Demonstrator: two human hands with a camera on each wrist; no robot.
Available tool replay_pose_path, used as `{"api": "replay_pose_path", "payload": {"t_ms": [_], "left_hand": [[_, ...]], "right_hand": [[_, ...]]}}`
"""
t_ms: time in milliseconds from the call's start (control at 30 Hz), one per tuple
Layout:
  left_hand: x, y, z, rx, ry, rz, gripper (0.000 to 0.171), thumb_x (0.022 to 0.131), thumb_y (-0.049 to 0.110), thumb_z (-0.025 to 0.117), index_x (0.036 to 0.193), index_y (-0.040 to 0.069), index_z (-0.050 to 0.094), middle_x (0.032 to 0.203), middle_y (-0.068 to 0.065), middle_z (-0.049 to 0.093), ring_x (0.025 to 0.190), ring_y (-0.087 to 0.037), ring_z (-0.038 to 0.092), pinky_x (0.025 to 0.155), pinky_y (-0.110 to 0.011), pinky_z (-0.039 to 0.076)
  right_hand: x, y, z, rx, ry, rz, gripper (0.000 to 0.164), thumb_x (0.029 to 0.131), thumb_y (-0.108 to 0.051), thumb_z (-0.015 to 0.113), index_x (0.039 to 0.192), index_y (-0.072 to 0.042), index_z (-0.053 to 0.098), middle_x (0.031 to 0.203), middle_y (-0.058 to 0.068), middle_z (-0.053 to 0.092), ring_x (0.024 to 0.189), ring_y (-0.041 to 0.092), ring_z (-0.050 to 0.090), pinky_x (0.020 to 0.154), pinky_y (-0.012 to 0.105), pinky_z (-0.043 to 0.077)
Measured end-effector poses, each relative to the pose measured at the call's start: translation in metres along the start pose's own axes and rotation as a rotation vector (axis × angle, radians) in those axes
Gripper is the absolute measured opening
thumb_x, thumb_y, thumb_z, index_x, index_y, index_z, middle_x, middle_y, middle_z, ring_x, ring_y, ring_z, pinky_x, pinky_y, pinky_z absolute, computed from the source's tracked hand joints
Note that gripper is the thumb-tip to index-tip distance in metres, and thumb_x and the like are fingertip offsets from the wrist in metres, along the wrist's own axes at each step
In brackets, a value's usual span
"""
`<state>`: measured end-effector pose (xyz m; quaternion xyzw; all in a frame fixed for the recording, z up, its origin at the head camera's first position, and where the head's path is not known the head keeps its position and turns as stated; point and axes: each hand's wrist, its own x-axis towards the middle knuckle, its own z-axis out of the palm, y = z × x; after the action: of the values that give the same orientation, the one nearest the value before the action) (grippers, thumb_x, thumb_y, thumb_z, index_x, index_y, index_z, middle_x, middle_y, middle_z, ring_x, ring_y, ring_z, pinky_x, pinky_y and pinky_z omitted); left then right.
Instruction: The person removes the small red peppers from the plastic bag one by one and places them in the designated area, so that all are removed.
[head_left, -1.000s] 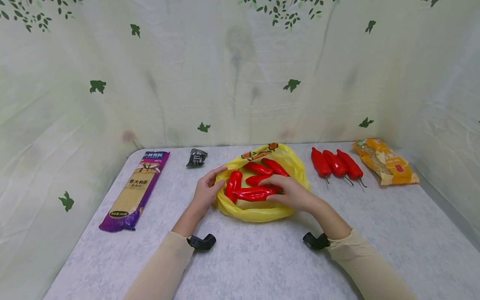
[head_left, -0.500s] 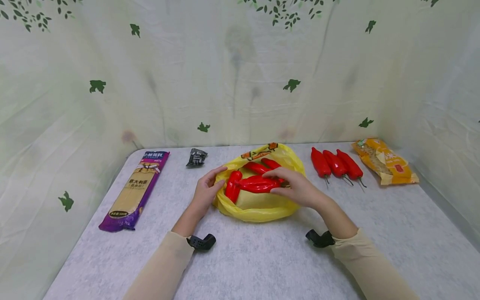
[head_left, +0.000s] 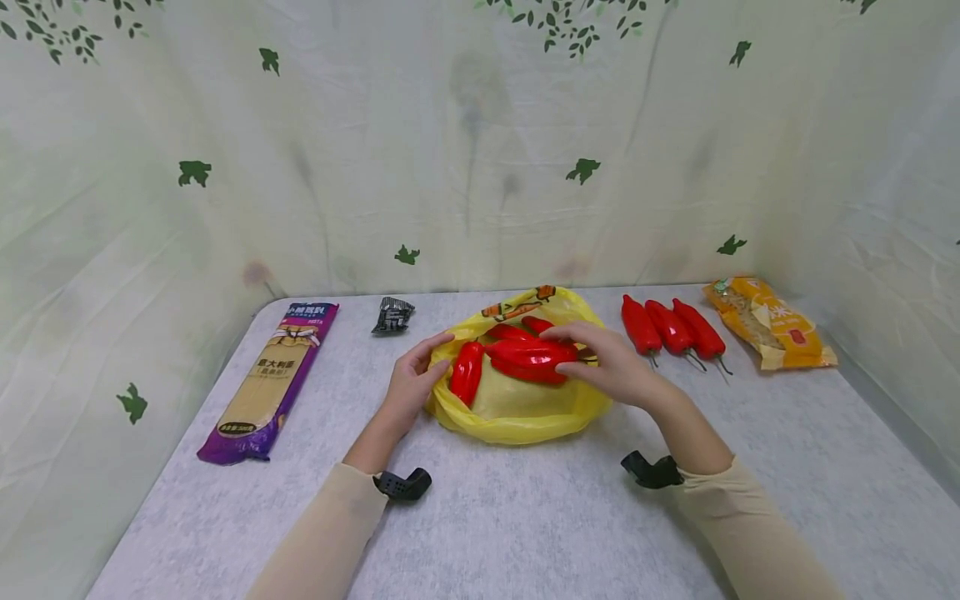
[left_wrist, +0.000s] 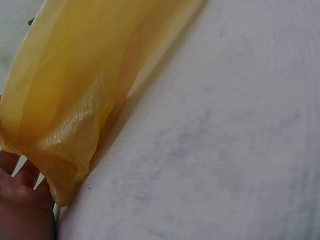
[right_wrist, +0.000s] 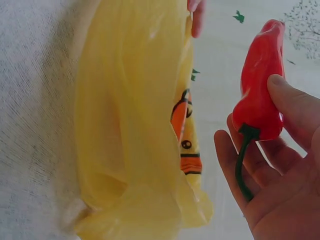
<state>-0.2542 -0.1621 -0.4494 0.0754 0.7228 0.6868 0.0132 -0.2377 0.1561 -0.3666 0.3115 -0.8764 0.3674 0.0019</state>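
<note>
A yellow plastic bag (head_left: 510, 429) lies at mid-table, its mouth open toward me. My left hand (head_left: 407, 382) holds its left rim, the thumb over the edge; in the left wrist view the fingers are partly hidden behind the plastic bag (left_wrist: 65, 100). Over the bag's mouth, my right hand (head_left: 618, 364) pinches a shiny red chili pepper (head_left: 528, 360) near its stem end. The right wrist view shows this pepper (right_wrist: 262, 75) tip up between thumb and fingers, its green stem hanging down. Inside the bag lie several more red peppers, one of them along the left wall (head_left: 467, 372).
Three red peppers (head_left: 675, 327) lie in a row right of the bag, beside an orange-yellow food packet (head_left: 772, 325). On the left lie a purple pasta packet (head_left: 270, 383) and a small black wrapped packet (head_left: 393, 316). A light curtain (head_left: 480, 167) surrounds the table.
My right hand has lifted the gripped pepper and moved it up and to the right over the bag's mouth. My left hand stays at the bag's left rim.
</note>
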Motion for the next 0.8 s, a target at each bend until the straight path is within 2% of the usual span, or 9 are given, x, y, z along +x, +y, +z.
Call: {"api": "replay_pose_path", "payload": {"t_ms": [200, 800], "left_hand": [[0.000, 0.000, 0.000, -0.003, 0.002, -0.003, 0.040, 0.096, 0.006, 0.053, 0.133, 0.022, 0.056, 0.145, 0.005, 0.048, 0.140, -0.009, 0.036, 0.118, -0.033, 0.028], [-0.002, 0.001, -0.001, -0.013, -0.012, 0.016, 0.040, 0.096, 0.007, 0.054, 0.134, 0.020, 0.055, 0.146, 0.005, 0.047, 0.140, -0.008, 0.036, 0.118, -0.032, 0.028]], "right_hand": [[-0.003, 0.001, -0.009, -0.002, 0.014, -0.012, 0.049, 0.086, -0.016, 0.071, 0.133, -0.020, 0.055, 0.132, 0.002, 0.059, 0.118, 0.022, 0.056, 0.091, 0.041, 0.056], [-0.015, 0.007, -0.042, -0.037, 0.052, 0.045, 0.051, 0.087, -0.010, 0.069, 0.135, -0.017, 0.053, 0.131, 0.003, 0.057, 0.115, 0.021, 0.055, 0.092, 0.044, 0.055]]}}
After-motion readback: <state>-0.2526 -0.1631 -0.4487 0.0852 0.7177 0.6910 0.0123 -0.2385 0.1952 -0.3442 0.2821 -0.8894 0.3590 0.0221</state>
